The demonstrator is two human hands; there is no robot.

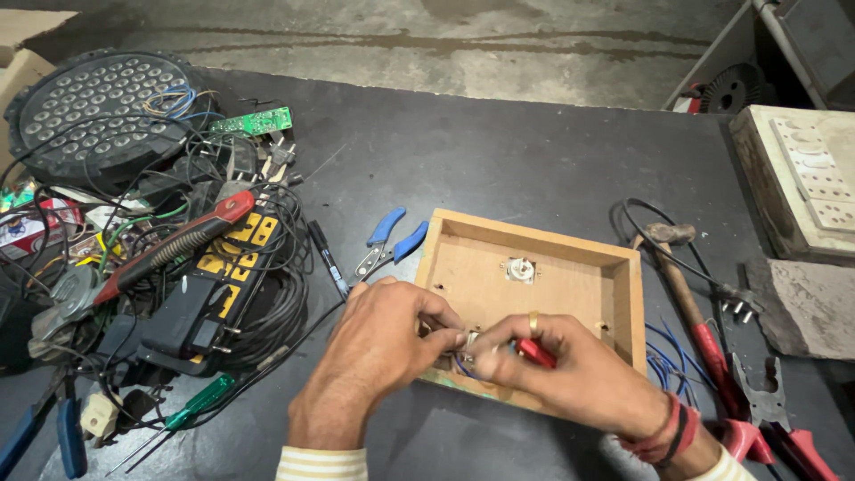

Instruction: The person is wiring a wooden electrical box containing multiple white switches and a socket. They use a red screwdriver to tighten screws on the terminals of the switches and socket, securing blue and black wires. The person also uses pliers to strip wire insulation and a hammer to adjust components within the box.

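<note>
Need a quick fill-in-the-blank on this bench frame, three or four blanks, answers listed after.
1. Both hands work at the near edge of a shallow ____ box.
2. The right hand pinches a tool with a ____ handle.
3. The pliers left of the box have ____ handles.
4. The left hand and right hand meet over thin ____ wires.

Missing words: wooden; red; blue; blue

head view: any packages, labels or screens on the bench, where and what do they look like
Small carton: far left edge among the wires, boxy, red and white print.
Cardboard box: top left corner, plain tan.
Power strip labels: left of the wooden box, yellow patches on black.
No screens.
</note>
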